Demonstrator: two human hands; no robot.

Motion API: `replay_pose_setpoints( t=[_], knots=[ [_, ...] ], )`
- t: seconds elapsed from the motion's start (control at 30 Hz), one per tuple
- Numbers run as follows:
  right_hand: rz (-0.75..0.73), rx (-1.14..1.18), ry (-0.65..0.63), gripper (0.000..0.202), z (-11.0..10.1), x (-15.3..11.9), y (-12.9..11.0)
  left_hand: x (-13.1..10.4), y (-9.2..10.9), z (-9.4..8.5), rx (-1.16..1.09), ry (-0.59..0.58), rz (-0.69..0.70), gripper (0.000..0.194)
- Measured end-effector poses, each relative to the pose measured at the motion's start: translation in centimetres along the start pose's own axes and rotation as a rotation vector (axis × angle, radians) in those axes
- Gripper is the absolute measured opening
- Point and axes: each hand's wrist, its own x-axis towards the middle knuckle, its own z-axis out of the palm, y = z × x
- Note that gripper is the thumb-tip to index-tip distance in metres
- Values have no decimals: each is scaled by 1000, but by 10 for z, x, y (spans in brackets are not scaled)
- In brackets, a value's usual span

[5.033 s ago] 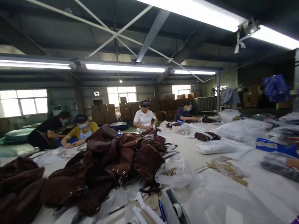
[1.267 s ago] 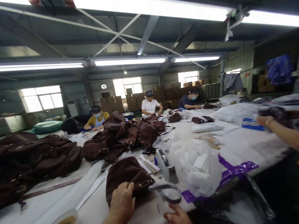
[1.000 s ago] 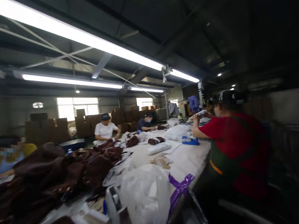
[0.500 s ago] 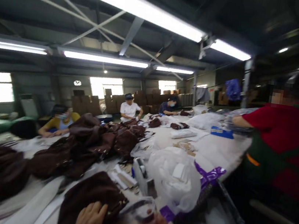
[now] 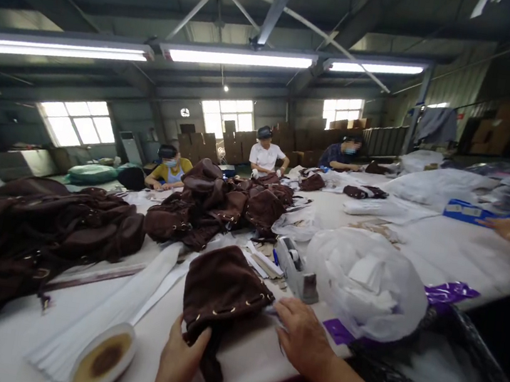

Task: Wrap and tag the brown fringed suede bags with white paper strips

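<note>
A dark brown bag (image 5: 230,282) with gold eyelets along its edge lies on the pale table (image 5: 163,304) in front of me. My left hand (image 5: 182,355) grips its lower left corner, thumb on top, beside a hanging brown strap. At the right corner of the bag is my right hand (image 5: 303,337), fingers bent around something thin and pale that I cannot make out. A grey tape dispenser (image 5: 295,272) stands just beyond that hand.
Heaps of brown bags (image 5: 220,202) lie behind and at left. A bowl of brown liquid (image 5: 103,356) is near the front edge, beside white strips (image 5: 111,303). At right are a stuffed clear plastic bag (image 5: 365,282) and a person's hand on a blue dispenser (image 5: 465,211).
The view has swung right. My left hand has gone to the bag's lower left corner, and my right hand has come to its right corner. The person at right has reached the blue dispenser.
</note>
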Motion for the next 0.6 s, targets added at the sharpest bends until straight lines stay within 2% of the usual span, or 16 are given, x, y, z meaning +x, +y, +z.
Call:
replay_pose_setpoints(
  t=[0.07,0.13,0.2,0.3,0.37,0.47,0.53,0.6],
  knots=[
    [9,-98,-117,27,7,20,-12,6,15,3,57,12,95,75],
    [22,-173,-181,22,12,34,-16,18,32,2,105,16,202,78],
    [22,-206,-194,26,13,40,-16,34,50,-3,172,48,350,77],
    [20,-220,-149,21,3,38,-13,65,78,-13,347,149,522,60],
    [5,-223,-66,18,-9,29,-10,87,93,-18,426,205,526,50],
    [-46,-178,100,19,-28,5,-4,116,105,-20,464,240,463,49],
    [-96,-80,169,21,-37,-15,1,127,104,-19,507,233,402,46],
    [-163,80,193,20,-41,-35,3,125,96,-19,561,217,345,40]
  ],
)
